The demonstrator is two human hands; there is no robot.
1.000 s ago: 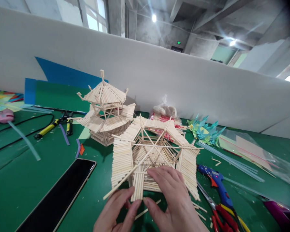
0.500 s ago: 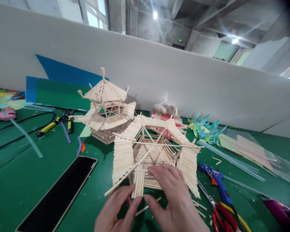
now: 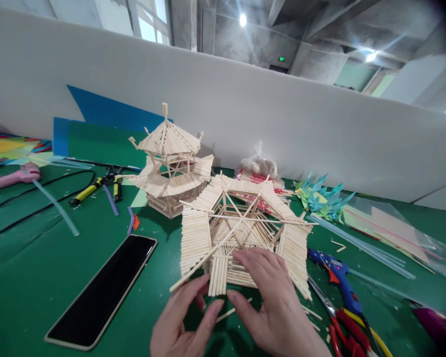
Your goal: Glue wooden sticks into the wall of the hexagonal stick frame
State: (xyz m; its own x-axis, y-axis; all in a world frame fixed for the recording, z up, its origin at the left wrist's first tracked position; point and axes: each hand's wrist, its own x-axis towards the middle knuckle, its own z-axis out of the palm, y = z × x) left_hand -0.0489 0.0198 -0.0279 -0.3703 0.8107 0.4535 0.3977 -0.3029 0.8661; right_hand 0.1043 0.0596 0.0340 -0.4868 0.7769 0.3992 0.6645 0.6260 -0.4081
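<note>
A six-sided roof frame of thin wooden sticks (image 3: 195, 240) lies in front of me, its middle open with long sticks crossing over it. Several short sticks (image 3: 218, 275) sit side by side in its front section. My left hand (image 3: 188, 317) is at the left of these sticks, fingertips close to their edge, thumb apart from the forefinger. My right hand (image 3: 269, 302) reaches over the frame's front right, fingers spread above the opening and thumb beside the sticks' lower end. Whether its fingertips touch the frame is hard to tell. A loose stick (image 3: 232, 312) lies between the hands.
A finished-looking stick pagoda (image 3: 167, 158) stands behind left. A phone (image 3: 104, 292) lies at left, with yellow-handled pliers (image 3: 87, 191) and a pink glue gun (image 3: 20, 177) beyond. At right are a blue glue gun (image 3: 336, 275), red-handled scissors (image 3: 344, 325) and a paper flower (image 3: 321, 196).
The view has shifted slightly, so everything sits a little further right. My left thumb and forefinger have drawn away from the short sticks and spread. My right hand stays nearly in place.
</note>
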